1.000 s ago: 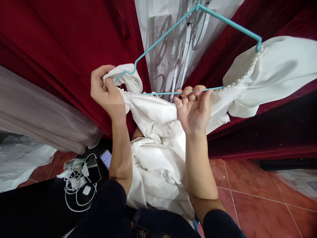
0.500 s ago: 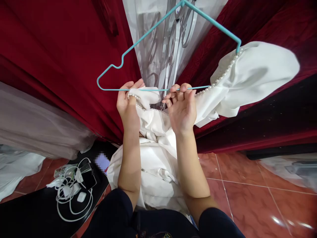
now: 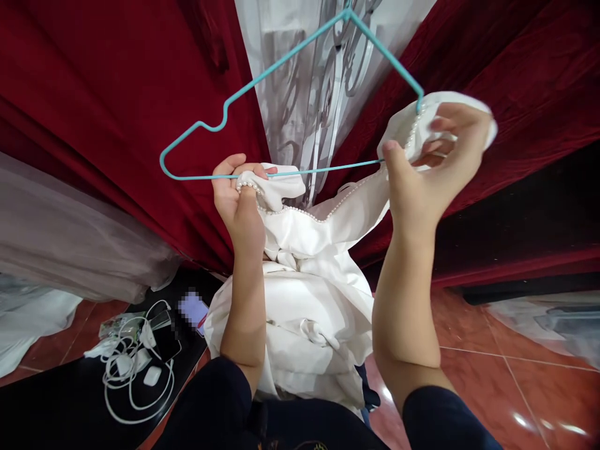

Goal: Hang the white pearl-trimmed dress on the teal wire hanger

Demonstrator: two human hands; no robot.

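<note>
A white dress [image 3: 304, 290] with a pearl-trimmed neckline hangs in front of me, its lower part bunched near my lap. The light-blue hanger [image 3: 285, 58] spans above it, and the dress's right puffy sleeve [image 3: 396, 128] is looped over the hanger's right end. With my left hand [image 3: 239, 203] I grip the left pearl-edged shoulder by the hanger's bottom bar. My right hand [image 3: 426, 169] curls around the right sleeve at the hanger's corner, thumb on the near side and fingers behind the pearl edge. The left end of the hanger carries no fabric.
Dark red curtains [image 3: 117, 94] hang on both sides of a white ornate metal frame [image 3: 332, 94]. At lower left, a black bench [image 3: 51, 400] holds tangled white cables [image 3: 134, 400], a phone [image 3: 192, 309] and a small white case [image 3: 152, 375]. Red tiles [image 3: 473, 350] cover the floor.
My right hand has moved right, from the middle of the bottom bar to the sleeve at the hanger's right end. The hanger has shifted slightly left; my left hand keeps its hold.
</note>
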